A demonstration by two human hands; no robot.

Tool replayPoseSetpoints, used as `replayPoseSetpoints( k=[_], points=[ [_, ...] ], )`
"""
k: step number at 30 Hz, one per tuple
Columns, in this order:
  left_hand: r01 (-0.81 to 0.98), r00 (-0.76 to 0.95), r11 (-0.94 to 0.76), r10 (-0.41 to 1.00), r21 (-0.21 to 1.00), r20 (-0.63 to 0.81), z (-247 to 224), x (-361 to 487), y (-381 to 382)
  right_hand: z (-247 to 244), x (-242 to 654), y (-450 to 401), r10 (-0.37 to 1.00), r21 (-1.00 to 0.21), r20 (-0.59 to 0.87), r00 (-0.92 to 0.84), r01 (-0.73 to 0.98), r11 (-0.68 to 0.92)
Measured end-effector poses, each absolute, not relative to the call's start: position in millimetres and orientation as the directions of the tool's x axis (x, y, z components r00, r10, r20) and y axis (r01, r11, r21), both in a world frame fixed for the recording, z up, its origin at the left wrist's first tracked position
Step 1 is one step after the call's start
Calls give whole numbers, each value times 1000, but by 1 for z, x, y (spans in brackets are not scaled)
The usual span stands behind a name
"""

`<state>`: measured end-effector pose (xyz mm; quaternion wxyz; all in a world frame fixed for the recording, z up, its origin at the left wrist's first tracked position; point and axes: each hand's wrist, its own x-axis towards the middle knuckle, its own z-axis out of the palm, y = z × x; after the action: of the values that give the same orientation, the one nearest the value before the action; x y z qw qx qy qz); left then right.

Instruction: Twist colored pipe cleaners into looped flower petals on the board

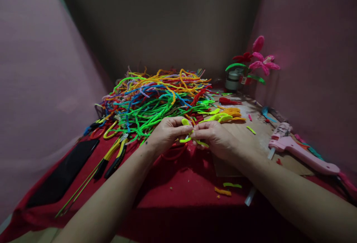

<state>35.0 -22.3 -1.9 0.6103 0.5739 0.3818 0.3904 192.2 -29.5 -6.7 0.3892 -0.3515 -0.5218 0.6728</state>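
Observation:
Between my two hands is a small piece of yellow-green pipe cleaner [185,122], its loose ends poking out below the fingers. My left hand [170,129] pinches it from the left, thumb and fingers pressed together. From the other side, my right hand [208,134] closes its fingertips on the same piece, almost touching the left fingers. Part of the piece is hidden by the fingers. Right behind the hands lie yellow pipe cleaner loops [221,117] with a bundle of orange ones [237,114].
A big tangled heap of coloured pipe cleaners [150,101] fills the back. Pliers [114,155] and a black phone [64,172] lie left. To the right, a pink glue gun [304,152] rests on a cardboard sheet [262,138]. Pink pipe cleaner flowers [263,63] stand behind.

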Motion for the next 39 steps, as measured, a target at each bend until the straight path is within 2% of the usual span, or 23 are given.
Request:
replayPoseSetpoints(
  k=[7, 14, 17, 20, 22, 30, 36, 39],
  points=[
    [130, 335, -57, 942, 990, 11, 4, 37, -24, -10, 192, -29, 895, -981, -73, -441, -130, -144],
    [164, 74, -51, 996, 985, 39, 0, 51, -28, -20, 190, -26, 935, -994, -51, -351, -77, -83],
    [94, 119, -18, 993, 995, 6, 1, 48, -24, -24, 189, -26, 934, -991, -64, -350, -85, -100],
    [-35, 203, -4, 979, 999, 11, 3, 38, -19, -24, 189, -26, 909, -973, -102, -403, -151, -176],
    [-50, 247, 10, 969, 999, 3, 4, 33, -17, -24, 189, -27, 894, -956, -125, -431, -188, -225],
    [66, 333, -76, 941, 995, 50, 12, 31, -24, -21, 191, -28, 840, -941, -147, -522, -188, -282],
    [208, 316, -114, 948, 972, 44, 9, 30, -24, -23, 190, -30, 836, -970, -120, -536, -116, -213],
    [204, 298, -113, 953, 972, 48, 8, 32, -24, -21, 190, -30, 875, -986, -84, -476, -90, -144]
  ],
)
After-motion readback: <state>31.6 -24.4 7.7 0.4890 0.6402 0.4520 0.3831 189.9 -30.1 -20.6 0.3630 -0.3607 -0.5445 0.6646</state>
